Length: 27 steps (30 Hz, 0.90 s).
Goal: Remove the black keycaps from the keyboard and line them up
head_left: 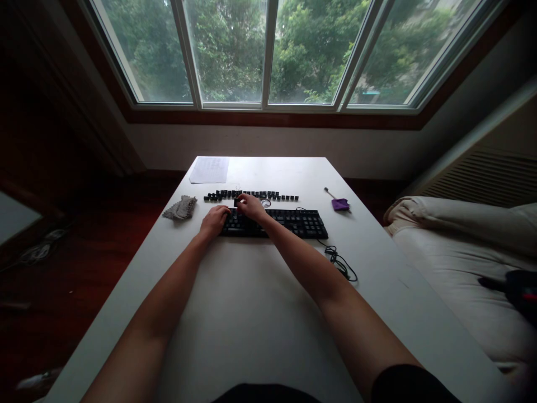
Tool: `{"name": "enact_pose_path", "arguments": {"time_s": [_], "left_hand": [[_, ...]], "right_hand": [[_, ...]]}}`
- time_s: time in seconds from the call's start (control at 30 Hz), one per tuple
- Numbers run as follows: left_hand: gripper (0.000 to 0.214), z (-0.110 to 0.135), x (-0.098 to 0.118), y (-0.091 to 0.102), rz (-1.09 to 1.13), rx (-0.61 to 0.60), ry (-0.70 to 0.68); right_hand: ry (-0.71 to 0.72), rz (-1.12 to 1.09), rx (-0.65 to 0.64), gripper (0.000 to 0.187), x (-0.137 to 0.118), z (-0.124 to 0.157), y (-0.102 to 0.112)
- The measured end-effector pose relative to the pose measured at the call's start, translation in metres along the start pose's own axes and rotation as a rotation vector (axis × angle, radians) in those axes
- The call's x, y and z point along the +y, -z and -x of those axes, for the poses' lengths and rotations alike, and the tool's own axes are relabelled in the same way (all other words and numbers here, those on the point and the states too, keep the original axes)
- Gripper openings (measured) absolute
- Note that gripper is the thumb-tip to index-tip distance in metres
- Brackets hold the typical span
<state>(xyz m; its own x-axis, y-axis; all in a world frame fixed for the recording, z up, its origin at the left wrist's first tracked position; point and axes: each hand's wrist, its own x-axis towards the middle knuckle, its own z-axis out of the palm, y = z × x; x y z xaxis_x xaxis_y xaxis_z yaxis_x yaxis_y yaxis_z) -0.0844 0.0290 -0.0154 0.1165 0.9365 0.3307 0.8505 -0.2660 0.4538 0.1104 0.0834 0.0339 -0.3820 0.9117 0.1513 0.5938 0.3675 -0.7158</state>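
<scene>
The black keyboard (293,223) is set across the white table (251,296), below both hands. Its left end is covered by the left hand (213,220), whose bent fingers are laid at the corner; whether the edge is gripped there cannot be told. The right hand (250,207) is held above the keyboard's back edge, left of its middle, with the fingers drawn together. A small dark piece (237,202) is seen right at those fingertips, but whether it is pinched cannot be made out. The loose keys (268,195) are lined up just beyond the keyboard and are partly hidden by the right hand. A crumpled grey cloth (181,207) is placed to the left, near the left hand. To the right, a purple cloth (340,205) is seen beside a thin brush (329,193), and the cable (334,256) is left loosely coiled near the keyboard's right end.
</scene>
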Motion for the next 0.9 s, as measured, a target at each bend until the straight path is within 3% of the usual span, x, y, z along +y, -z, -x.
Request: {"name": "enact_pose_path", "arguments": {"time_s": [0.17, 0.33, 0.9], "left_hand": [[0.029, -0.002, -0.004, -0.001, -0.002, -0.002, -0.008], [0.028, -0.004, -0.004, -0.001, 0.000, -0.020, -0.045], [0.027, -0.005, -0.004, 0.001, 0.016, -0.016, -0.034]], "right_hand": [[0.184, 0.155, 0.025, 0.019, -0.007, 0.018, -0.002], [0.177, 0.220, 0.128, 0.015, -0.004, 0.033, -0.006], [0.129, -0.148, 0.116, 0.012, 0.033, 0.030, -0.007]]}}
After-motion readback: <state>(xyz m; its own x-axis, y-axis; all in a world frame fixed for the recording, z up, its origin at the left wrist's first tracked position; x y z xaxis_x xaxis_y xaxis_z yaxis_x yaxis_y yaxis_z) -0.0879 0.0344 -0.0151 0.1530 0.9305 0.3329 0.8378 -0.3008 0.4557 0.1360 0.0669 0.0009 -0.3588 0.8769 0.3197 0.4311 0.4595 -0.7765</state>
